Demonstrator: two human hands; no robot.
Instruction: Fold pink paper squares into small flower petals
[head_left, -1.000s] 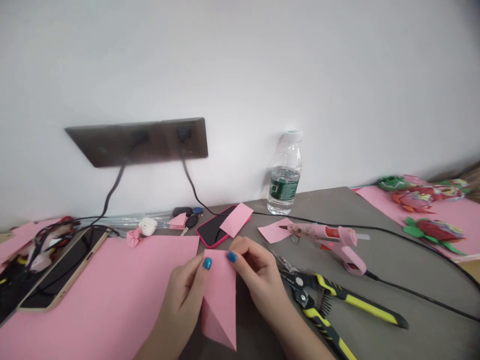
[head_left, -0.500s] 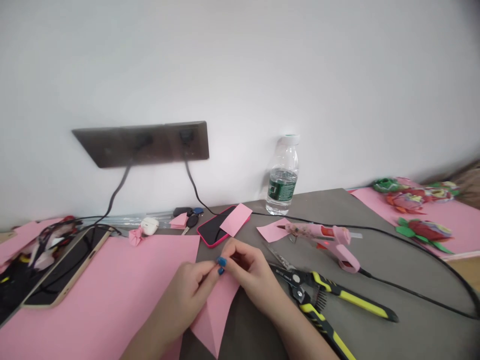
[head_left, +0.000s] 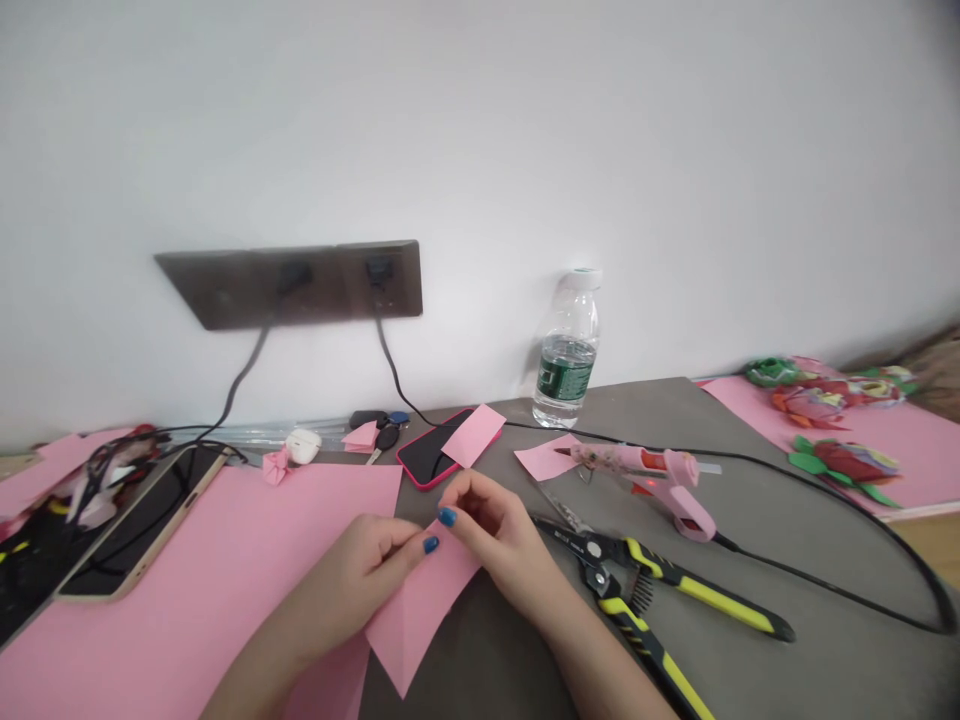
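Between my two hands is a piece of pink paper (head_left: 424,605) with a crease down it, its pointed lower corner hanging toward me. My left hand (head_left: 371,565) pinches its left edge between thumb and fingers. At the top corner my right hand (head_left: 487,525) grips it, thumb against curled fingers. Right of my right hand lie wire-stripper pliers (head_left: 596,570) with yellow and black handles, their jaws partly hidden by that hand. Just beyond them a pink hot glue gun (head_left: 660,475) rests with its nozzle over a small pink paper (head_left: 544,458).
A large pink sheet (head_left: 247,560) covers the left side, with a phone (head_left: 142,530) on its edge. Farther back are a red-cased phone (head_left: 427,455), an earbud case (head_left: 303,446), keys (head_left: 386,437) and a water bottle (head_left: 568,355). Paper flowers (head_left: 851,460) lie right; a black cord (head_left: 847,495) loops across.
My left hand has shifted slightly down and left, away from my right fingertips. The paper's lower corner has swung left and more of its surface shows.
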